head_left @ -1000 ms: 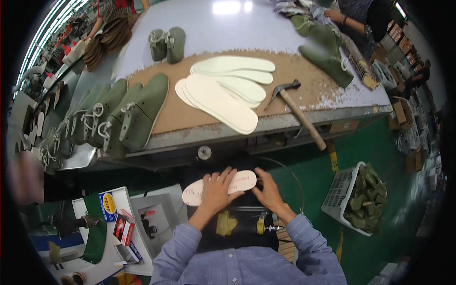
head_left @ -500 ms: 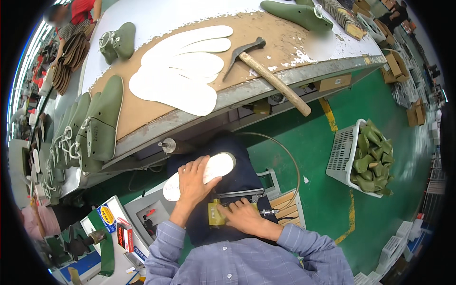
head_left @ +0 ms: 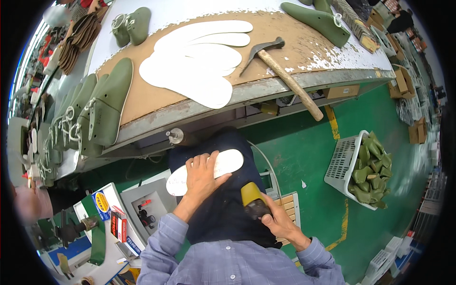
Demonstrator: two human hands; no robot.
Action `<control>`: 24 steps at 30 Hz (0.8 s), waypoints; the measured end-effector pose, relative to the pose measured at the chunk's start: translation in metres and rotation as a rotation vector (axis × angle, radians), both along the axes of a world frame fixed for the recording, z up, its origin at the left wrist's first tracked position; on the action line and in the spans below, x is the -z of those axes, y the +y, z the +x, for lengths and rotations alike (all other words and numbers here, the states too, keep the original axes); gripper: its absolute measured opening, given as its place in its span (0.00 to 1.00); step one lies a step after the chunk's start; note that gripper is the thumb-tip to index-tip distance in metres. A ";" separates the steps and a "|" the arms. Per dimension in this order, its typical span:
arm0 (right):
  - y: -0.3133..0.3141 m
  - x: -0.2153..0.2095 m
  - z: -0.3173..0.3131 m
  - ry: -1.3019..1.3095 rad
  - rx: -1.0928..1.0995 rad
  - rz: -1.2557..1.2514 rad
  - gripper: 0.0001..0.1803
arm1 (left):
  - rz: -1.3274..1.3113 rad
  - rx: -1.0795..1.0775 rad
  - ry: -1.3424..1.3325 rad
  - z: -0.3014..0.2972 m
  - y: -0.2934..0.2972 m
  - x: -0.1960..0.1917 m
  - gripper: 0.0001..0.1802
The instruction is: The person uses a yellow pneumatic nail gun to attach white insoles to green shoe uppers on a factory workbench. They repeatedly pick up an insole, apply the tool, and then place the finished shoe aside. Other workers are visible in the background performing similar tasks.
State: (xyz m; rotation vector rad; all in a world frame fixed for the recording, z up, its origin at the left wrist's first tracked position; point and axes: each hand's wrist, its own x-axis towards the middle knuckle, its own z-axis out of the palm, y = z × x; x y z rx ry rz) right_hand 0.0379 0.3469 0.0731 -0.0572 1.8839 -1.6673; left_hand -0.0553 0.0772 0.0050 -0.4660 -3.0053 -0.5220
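Here, the left hand (head_left: 203, 181) has its fingers clamped across the white insole (head_left: 230, 162); right of that insole, the right hand (head_left: 281, 221) firmly grips a yellow-and-black tool (head_left: 251, 194).

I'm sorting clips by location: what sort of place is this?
Probably a shoemaking workshop: green shoe lasts stand at the left of the bench, and pale sole-shaped pieces lie beside a hammer.

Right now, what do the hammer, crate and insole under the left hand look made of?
Hammer: matte, dark metal head, probably steel; tan, mottled shaft, likely wood. Crate: pale, perforated walls, likely plastic. Insole: smooth, flat, white; board or foam, unclear.
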 end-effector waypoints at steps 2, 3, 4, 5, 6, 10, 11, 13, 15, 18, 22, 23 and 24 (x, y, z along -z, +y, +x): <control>-0.007 0.001 -0.007 0.099 0.038 0.041 0.59 | 0.000 0.000 -0.003 0.001 0.000 -0.001 0.46; -0.011 0.002 -0.013 0.131 0.033 0.045 0.59 | 0.003 0.007 0.003 0.001 0.000 0.000 0.46; -0.016 0.003 -0.019 0.164 0.027 0.048 0.59 | 0.007 0.013 0.010 0.001 0.000 0.001 0.46; -0.021 0.006 -0.026 0.203 0.028 0.068 0.59 | 0.010 0.024 0.020 -0.001 -0.001 0.001 0.46; -0.024 0.012 -0.031 0.208 0.013 0.076 0.59 | 0.010 0.028 0.009 0.000 -0.002 0.001 0.46; -0.038 0.018 -0.045 0.210 -0.009 0.136 0.57 | 0.035 0.032 0.012 0.003 -0.005 0.002 0.47; -0.040 0.019 -0.047 0.200 -0.008 0.161 0.57 | 0.048 0.031 0.022 0.003 -0.006 0.003 0.47; -0.041 0.024 -0.043 0.227 0.010 0.180 0.53 | 0.057 0.027 0.020 0.004 -0.007 0.000 0.46; -0.045 0.020 -0.042 0.194 -0.059 0.205 0.51 | 0.054 0.021 0.016 0.006 -0.008 0.002 0.45; -0.057 0.008 -0.048 0.143 -0.157 0.244 0.45 | 0.067 0.029 0.025 0.007 -0.013 0.009 0.46; -0.072 0.006 -0.055 0.132 -0.222 0.225 0.43 | 0.027 0.046 0.021 0.019 -0.042 -0.003 0.47; -0.079 0.007 -0.056 0.144 -0.237 0.217 0.43 | -0.019 0.027 0.008 0.026 -0.054 -0.009 0.48; -0.086 0.005 -0.057 0.139 -0.263 0.223 0.43 | 0.010 -0.014 -0.019 0.036 -0.069 -0.006 0.48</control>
